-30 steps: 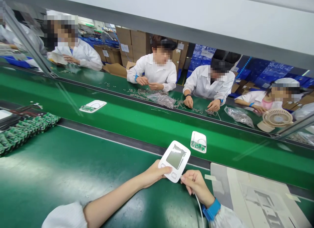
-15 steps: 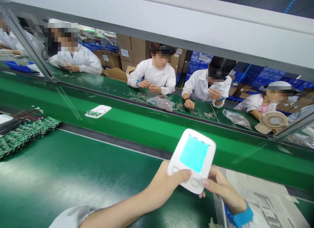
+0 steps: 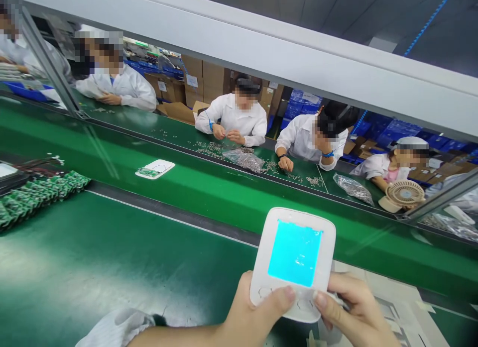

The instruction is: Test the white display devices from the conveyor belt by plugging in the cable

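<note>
The white box (image 3: 293, 267) is over the green surface (image 3: 112, 267), blue screen (image 3: 295, 252) facing the person, long side up, leaning right. Left hand (image 3: 257, 307) and right hand (image 3: 354, 304) hold its bottom, fingers bent around it.

Device (image 3: 293, 262) between left hand (image 3: 254, 309) and right hand (image 3: 353, 304) is white, screen (image 3: 295, 255) cyan. Bench (image 3: 142, 252) beside left hand is dark green.
</note>
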### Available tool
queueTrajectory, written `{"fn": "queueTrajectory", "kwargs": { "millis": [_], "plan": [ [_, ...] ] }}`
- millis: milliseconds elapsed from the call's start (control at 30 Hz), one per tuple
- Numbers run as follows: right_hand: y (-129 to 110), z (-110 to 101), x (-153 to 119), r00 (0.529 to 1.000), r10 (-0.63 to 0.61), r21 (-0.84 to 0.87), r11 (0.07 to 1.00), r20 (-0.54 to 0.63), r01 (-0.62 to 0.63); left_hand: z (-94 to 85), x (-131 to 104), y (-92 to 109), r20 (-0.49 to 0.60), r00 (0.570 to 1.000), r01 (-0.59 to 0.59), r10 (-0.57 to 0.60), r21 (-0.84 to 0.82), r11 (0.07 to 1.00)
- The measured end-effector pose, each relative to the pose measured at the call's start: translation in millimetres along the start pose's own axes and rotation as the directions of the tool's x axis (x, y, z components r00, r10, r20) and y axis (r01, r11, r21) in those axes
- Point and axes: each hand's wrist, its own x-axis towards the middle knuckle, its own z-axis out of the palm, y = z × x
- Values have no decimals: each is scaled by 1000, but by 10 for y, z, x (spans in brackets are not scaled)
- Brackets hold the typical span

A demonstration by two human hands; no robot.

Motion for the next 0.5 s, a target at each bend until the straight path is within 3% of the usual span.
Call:
{"fn": "queueTrajectory", "kwargs": {
  "millis": [200,500],
  "plan": [
    [-42,-6,-54,997,-60,-20,998,-41,59,49,-6,63,107,994,-1,2,-12,1000],
    [-183,52,-54,996,-49,-56,997,-70,45,70,-35,130,-3,999,46,-46,-10,999]
  ]
}}
